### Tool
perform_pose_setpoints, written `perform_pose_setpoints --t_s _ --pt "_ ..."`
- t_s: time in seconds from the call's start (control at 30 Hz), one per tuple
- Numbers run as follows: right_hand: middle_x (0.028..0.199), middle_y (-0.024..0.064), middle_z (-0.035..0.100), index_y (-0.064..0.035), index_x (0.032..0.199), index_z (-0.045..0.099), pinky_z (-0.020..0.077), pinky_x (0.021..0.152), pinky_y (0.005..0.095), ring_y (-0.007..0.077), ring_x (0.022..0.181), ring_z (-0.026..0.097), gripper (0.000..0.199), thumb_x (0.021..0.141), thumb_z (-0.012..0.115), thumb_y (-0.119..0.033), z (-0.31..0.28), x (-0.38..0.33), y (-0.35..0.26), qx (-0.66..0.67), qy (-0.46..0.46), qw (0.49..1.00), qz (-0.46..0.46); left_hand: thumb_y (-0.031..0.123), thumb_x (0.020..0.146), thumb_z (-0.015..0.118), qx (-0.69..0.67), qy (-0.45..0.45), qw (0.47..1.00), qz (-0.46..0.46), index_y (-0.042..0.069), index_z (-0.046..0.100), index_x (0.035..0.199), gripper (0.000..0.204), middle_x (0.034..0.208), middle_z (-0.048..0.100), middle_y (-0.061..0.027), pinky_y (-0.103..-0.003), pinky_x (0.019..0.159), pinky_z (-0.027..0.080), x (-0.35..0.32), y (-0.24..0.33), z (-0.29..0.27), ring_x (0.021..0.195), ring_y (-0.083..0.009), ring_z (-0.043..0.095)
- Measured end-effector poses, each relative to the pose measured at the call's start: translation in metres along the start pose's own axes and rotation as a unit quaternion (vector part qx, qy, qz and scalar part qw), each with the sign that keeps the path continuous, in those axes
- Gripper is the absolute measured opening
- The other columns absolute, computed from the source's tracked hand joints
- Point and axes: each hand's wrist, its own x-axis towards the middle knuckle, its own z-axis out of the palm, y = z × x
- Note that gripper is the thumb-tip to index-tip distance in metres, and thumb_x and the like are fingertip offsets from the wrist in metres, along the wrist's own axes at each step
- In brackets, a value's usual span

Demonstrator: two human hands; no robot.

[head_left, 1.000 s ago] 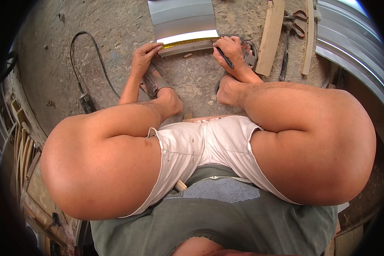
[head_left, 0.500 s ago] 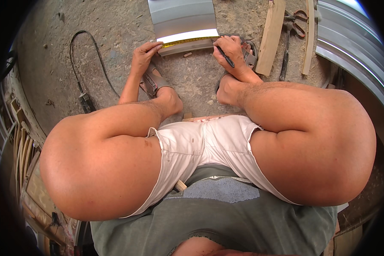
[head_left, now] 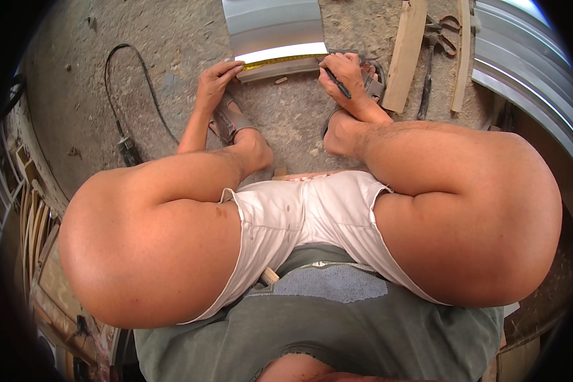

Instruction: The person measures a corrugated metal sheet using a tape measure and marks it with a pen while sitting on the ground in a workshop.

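A yellow tape measure blade lies across the near part of a shiny bent metal sheet on the floor. My left hand pinches the blade's left end at the sheet's left edge. At the right edge, my right hand is closed around a black marker pen, its rear end pointing back toward me. The pen's tip and the right end of the blade are hidden or too small to make out by the right fingers.
Right of my right hand lie a wooden plank, snips with reddish handles, a dark-handled tool and a narrow wooden strip. Ribbed metal sheets stand further right. A corded power tool rests at left.
Hardly anything differs. Both hands hold the same places on the metal sheet, and the view has shifted very slightly.
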Motion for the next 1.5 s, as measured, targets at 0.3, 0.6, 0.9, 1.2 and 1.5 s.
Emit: perform_pose_setpoints --t_s 0.3,0.6,0.9,1.2,1.5 --pt "0.076 0.0075 0.060 -0.0078 0.088 0.063 0.0374 0.086 0.0392 0.0258 0.076 0.058 0.008 0.081 0.067 -0.008 -0.002 0.000 -0.001 0.013 -0.012 1.000 0.020 0.015 0.094 0.072 0.006 -0.003 1.000 0.008 0.007 0.079 0.111 0.019 0.081 0.065 -0.0006 -0.026 0.066 0.046 0.000 -0.003 -0.001 0.072 -0.0096 0.059" --pt "0.084 0.0113 0.064 -0.0057 0.096 0.066 0.0435 0.085 0.0411 0.0297 0.083 0.060 0.013 0.083 0.068 -0.006 -0.007 0.010 -0.014 0.042 -0.002 0.999 0.020 0.015 0.094 0.072 -0.022 0.014 1.000 0.007 0.007 0.078 0.112 0.020 0.083 0.066 -0.0007 -0.026 0.068 0.047 -0.012 -0.006 -0.004 0.072 -0.0099 0.059" --pt "0.090 0.0123 0.064 -0.0014 0.102 0.065 0.0487 0.076 0.0365 0.0286 0.083 0.063 0.017 0.085 0.067 -0.001 -0.004 0.039 -0.030 0.165 -0.118 0.978 -0.045 0.018 0.095 0.073 -0.090 -0.032 0.991 -0.098 0.005 0.075 0.116 0.025 0.088 0.071 -0.0029 -0.026 0.069 0.050 -0.004 -0.001 -0.011 0.071 -0.0106 0.065" --pt "0.087 0.0170 0.068 -0.0025 0.102 0.063 0.0525 0.071 0.0405 0.0350 0.078 0.066 0.018 0.086 0.068 -0.008 0.037 0.065 -0.040 0.241 -0.219 0.945 0.009 0.015 0.093 0.075 -0.163 -0.088 0.973 -0.137 0.004 0.072 0.122 0.031 0.088 0.072 -0.0036 -0.022 0.060 0.051 0.014 0.000 -0.014 0.063 -0.0098 0.066" --pt "0.089 0.0155 0.064 -0.0032 0.103 0.062 0.0497 0.073 0.0412 0.0346 0.082 0.064 0.018 0.085 0.067 -0.004 0.058 0.070 -0.045 0.206 -0.181 0.960 -0.057 0.016 0.093 0.074 -0.149 -0.052 0.982 -0.101 0.004 0.077 0.109 0.021 0.087 0.070 -0.0009 -0.024 0.063 0.050 0.010 -0.009 -0.010 0.066 -0.0090 0.062"
